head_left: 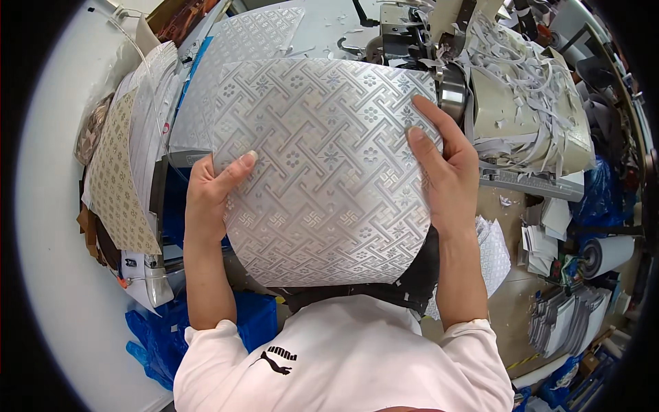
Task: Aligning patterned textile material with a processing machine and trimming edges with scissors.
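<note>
A large silver sheet [326, 172], embossed with a shiny lattice and small flowers, spans the space in front of my chest. My left hand [216, 189] grips its left edge, thumb on top and fingers underneath. At the right edge my right hand [449, 161] holds it, with the thumb and a finger showing on the upper face. Whether it is one sheet or several together, I cannot tell. Beyond its far left corner, similar silver patterned sheets [254, 34] lie on the worktable. The sheet's far right corner is close to a machine's shiny metal cylinder [452, 93].
White paper offcuts [525, 75] are heaped at the back right beside the dark machine [400, 34]. Beige patterned sheets [117, 178] stand at the left. Blue plastic [158, 333] lies low on the left. Paper stacks [566, 319] and a roll [609, 256] are on the right.
</note>
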{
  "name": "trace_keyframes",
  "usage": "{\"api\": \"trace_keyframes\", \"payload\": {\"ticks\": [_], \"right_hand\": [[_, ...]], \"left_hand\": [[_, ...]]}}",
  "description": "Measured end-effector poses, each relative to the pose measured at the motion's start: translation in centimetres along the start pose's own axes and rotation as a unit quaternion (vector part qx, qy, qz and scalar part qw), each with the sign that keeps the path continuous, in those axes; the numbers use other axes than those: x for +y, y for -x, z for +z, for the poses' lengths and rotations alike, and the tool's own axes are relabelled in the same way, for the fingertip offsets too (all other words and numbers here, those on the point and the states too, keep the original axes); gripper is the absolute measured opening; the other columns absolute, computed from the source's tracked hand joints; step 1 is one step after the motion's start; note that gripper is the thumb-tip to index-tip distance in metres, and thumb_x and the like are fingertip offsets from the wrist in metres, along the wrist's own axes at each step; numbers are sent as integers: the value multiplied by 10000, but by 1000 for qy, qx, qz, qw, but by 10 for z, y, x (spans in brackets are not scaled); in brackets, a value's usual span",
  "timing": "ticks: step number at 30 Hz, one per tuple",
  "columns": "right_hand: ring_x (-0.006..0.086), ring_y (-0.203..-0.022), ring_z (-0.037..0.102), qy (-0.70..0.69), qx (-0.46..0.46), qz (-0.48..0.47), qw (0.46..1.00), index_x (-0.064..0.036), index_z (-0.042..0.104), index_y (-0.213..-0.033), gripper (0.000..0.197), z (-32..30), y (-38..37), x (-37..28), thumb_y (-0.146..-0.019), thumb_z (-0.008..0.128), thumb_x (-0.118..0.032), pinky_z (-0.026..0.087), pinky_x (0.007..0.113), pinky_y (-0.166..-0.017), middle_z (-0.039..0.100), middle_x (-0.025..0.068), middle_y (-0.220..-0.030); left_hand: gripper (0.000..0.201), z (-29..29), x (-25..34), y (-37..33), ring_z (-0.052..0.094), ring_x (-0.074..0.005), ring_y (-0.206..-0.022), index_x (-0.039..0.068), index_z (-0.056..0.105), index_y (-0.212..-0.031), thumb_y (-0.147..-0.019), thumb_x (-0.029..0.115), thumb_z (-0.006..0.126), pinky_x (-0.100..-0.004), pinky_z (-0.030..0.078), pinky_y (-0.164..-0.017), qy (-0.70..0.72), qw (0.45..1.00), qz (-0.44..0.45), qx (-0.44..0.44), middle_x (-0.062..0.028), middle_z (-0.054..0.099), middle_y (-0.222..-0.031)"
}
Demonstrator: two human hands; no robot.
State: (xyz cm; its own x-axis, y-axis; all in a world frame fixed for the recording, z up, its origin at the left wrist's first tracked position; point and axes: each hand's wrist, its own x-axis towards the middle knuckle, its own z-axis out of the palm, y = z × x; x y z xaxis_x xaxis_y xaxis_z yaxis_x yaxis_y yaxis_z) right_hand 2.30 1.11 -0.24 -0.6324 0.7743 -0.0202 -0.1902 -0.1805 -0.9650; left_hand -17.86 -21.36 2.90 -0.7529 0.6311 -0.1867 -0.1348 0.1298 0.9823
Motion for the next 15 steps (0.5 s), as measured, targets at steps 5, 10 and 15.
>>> {"api": "trace_keyframes", "payload": {"ticks": [5, 10, 15], "right_hand": [[-11, -690, 467, 18, 30, -28, 999, 38, 583, -1369, 421, -13, -1, -4, -977, 676, -86, 351, 158, -586, 647, -39, -930], [93, -1029, 642, 41, 20, -26, 999, 37, 579, -1383, 427, -81, -2, -23, -973, 661, -50, 496, 214, -907, 686, 109, -1228], [98, -1049, 640, 122, 17, -16, 992, 22, 581, -1390, 425, -149, -5, -56, -980, 653, -62, 497, 221, -917, 673, 105, -1268]], "left_hand": [[311, 13, -1, -4, 686, -106, -807, -56, 712, -1078, -880, 179, 766, -248, 537, -750, 11, 999, -24, -37, -88, 747, -983], [275, 61, -6, -6, 686, -100, -847, -45, 721, -1089, -922, 172, 747, -251, 541, -759, 20, 983, -69, -168, -79, 749, -1009], [296, 118, -29, -14, 678, -97, -883, -42, 722, -1117, -955, 206, 722, -246, 534, -790, 62, 958, -83, -266, -66, 747, -1030]]}}
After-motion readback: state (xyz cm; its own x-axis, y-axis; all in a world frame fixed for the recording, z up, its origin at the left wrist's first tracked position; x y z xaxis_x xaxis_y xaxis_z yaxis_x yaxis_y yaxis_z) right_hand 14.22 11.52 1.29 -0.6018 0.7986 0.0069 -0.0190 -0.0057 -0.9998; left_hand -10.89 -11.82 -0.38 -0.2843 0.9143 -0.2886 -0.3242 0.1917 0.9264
